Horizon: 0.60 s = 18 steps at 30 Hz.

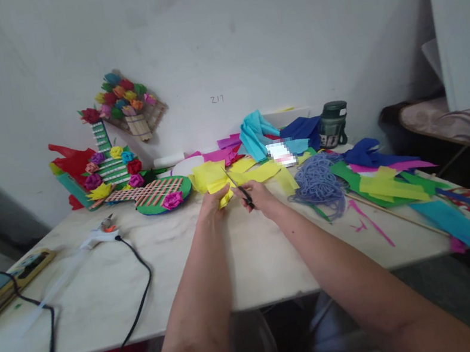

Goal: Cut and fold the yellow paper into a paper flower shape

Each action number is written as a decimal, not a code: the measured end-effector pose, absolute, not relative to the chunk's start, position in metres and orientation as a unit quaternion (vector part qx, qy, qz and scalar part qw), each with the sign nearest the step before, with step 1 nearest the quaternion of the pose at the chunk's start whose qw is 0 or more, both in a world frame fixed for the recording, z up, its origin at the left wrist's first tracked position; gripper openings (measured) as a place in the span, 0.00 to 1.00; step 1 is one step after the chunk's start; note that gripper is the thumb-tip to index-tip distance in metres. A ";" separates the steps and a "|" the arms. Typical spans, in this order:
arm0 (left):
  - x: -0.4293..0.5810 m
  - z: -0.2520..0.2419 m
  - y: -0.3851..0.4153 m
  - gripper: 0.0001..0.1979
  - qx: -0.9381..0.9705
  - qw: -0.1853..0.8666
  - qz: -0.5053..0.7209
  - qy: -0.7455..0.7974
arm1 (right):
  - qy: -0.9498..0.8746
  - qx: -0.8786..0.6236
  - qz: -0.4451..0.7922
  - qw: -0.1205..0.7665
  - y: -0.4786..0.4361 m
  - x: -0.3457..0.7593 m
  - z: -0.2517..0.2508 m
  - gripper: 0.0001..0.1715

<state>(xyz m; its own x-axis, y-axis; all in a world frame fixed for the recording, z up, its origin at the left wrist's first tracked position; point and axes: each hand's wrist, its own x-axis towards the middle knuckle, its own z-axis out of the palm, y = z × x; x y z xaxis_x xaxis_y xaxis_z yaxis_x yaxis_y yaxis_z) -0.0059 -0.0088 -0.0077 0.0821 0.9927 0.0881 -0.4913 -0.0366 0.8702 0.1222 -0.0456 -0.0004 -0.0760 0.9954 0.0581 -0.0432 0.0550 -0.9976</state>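
Note:
My left hand (pixel 215 199) is closed on a piece of yellow crepe paper (pixel 208 176) above the middle of the table. A fold of the paper sticks out below its thumb. Close beside it, my right hand (pixel 257 194) grips a pair of dark-handled scissors (pixel 245 194). Their blades point up and to the left, against the right side of the yellow paper; I cannot tell whether they cut into it. More yellow strips (pixel 268 170) lie just behind my right hand.
A glue gun (pixel 102 233) with a black cord and a power strip (pixel 29 274) are at left. Behind them stand a paper-flower guitar (pixel 161 196) and flowered stand (pixel 113 170). Purple-blue yarn (pixel 318 180), a thin stick (pixel 396 214), coloured paper (pixel 394 187) and a dark bottle (pixel 334 124) are at right.

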 end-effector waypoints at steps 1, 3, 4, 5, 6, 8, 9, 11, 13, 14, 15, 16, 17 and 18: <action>-0.005 -0.008 -0.010 0.19 0.401 0.620 0.596 0.315 | -0.520 -0.458 0.513 0.506 -0.046 0.123 0.000 0.23; -0.005 -0.007 -0.011 0.19 0.404 0.620 0.593 0.317 | -0.520 -0.457 0.512 0.509 -0.046 0.123 0.000 0.24; -0.005 -0.007 -0.012 0.18 0.406 0.620 0.592 0.318 | -0.521 -0.456 0.512 0.509 -0.046 0.124 0.000 0.24; -0.004 -0.007 -0.012 0.17 0.408 0.620 0.589 0.320 | -0.521 -0.454 0.511 0.510 -0.046 0.124 0.001 0.24; -0.004 -0.007 -0.012 0.17 0.409 0.621 0.586 0.323 | -0.522 -0.453 0.510 0.511 -0.046 0.125 0.001 0.24; -0.004 -0.007 -0.012 0.17 0.410 0.620 0.583 0.328 | -0.525 -0.453 0.507 0.513 -0.046 0.126 0.002 0.24; -0.004 -0.007 -0.012 0.17 0.410 0.619 0.583 0.329 | -0.526 -0.453 0.505 0.513 -0.046 0.126 0.002 0.24; -0.003 -0.007 -0.011 0.17 0.408 0.618 0.586 0.329 | -0.528 -0.456 0.501 0.512 -0.047 0.127 0.003 0.23; -0.003 -0.007 -0.011 0.17 0.404 0.621 0.587 0.328 | -0.530 -0.457 0.499 0.512 -0.047 0.126 0.004 0.23; -0.004 -0.007 -0.011 0.17 0.400 0.623 0.586 0.328 | -0.531 -0.456 0.497 0.513 -0.047 0.125 0.004 0.23; -0.004 -0.006 -0.011 0.17 0.396 0.626 0.586 0.329 | -0.532 -0.455 0.495 0.515 -0.046 0.125 0.003 0.23; -0.004 -0.006 -0.012 0.17 0.392 0.628 0.586 0.329 | -0.533 -0.452 0.492 0.519 -0.046 0.124 0.003 0.23; -0.005 -0.005 -0.012 0.17 0.387 0.630 0.587 0.328 | -0.534 -0.450 0.488 0.523 -0.045 0.122 0.003 0.23; -0.005 -0.005 -0.013 0.17 0.384 0.632 0.588 0.327 | -0.534 -0.449 0.482 0.530 -0.045 0.121 0.003 0.24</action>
